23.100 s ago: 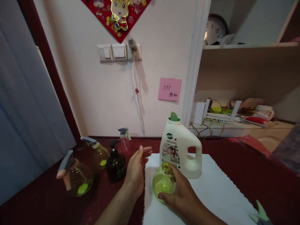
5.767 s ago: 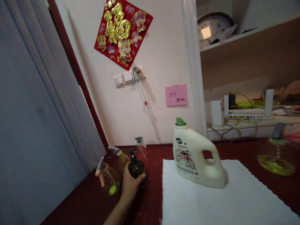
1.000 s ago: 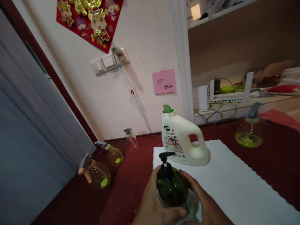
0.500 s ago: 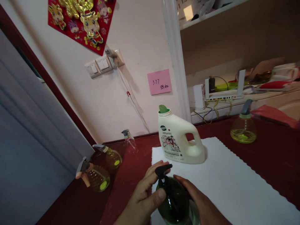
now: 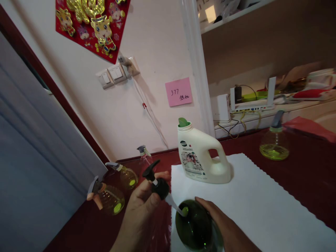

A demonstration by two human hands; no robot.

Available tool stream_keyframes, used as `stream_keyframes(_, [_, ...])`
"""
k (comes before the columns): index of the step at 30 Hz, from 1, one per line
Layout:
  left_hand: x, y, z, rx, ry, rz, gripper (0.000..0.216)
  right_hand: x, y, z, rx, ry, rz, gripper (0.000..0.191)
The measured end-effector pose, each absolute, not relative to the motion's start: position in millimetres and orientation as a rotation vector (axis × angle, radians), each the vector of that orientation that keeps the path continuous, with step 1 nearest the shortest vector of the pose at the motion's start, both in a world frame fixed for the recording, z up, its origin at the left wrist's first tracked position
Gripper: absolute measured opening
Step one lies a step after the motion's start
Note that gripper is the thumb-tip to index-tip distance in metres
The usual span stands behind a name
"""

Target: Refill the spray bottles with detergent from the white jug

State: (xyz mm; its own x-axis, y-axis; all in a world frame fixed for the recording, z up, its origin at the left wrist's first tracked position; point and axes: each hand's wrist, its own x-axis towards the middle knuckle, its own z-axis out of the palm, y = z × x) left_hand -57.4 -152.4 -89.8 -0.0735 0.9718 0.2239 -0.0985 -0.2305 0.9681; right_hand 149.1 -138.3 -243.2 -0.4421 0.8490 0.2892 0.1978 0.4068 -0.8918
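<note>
My left hand (image 5: 143, 201) grips a black pump head (image 5: 160, 188) by its collar, tilted up and to the left. The pump's pale dip tube (image 5: 173, 203) still reaches into the mouth of a dark green bottle (image 5: 195, 225). Around the right side of that bottle my right hand (image 5: 219, 218) is wrapped, its lower part out of frame. Beyond both hands, a cream jug (image 5: 203, 157) with a side handle stands uncapped, a green spout showing in its neck. Under the jug lies a white sheet (image 5: 259, 196) with a scalloped edge.
On the dark red table (image 5: 78, 231) at left stand an orange-trigger spray bottle (image 5: 111, 199), a yellowish spray bottle (image 5: 128, 177) and a clear spray bottle (image 5: 145, 159). Another spray bottle (image 5: 274, 145) is at right. A white router (image 5: 250, 105) sits on the shelf behind.
My left hand has lifted the pump off the bottle's neck and moved left, exposing the dip tube and the bottle's mouth. My right hand stays on the bottle.
</note>
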Motion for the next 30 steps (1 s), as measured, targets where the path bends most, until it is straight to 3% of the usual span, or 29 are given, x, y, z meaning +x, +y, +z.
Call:
stream_keyframes(6, [-56.9,-151.8,-79.5,1.185,1.128,1.672,0.057,151.3,-140.8,-242.7,-0.912,-1.886,1.056,0.092])
stream_keyframes(13, [-52.4,-155.8,-62.9,1.277,1.099,1.76,0.04,152.8,-141.9,-238.8,-0.916,-1.905,1.072,0.092])
stream_keyframes(16, [-52.0,-154.5,-66.7,1.27,1.131,1.724,0.034,151.3,-139.0,-241.2,-0.944,-1.915,1.045,0.093])
stream_keyframes(21, [-54.3,-148.0,-77.8,1.194,1.092,1.719,0.049,151.7,-139.7,-239.5,-0.883,-1.896,1.065,0.095])
stream_keyframes(24, [-54.2,-147.7,-78.8,1.257,1.096,1.717,0.046,152.8,-141.1,-238.5,-0.904,-1.891,1.063,0.093])
stream_keyframes(30, [-47.2,-155.2,-84.1,1.379,1.065,1.499,0.047,146.9,-131.6,-271.5,-0.866,-1.865,1.003,0.099])
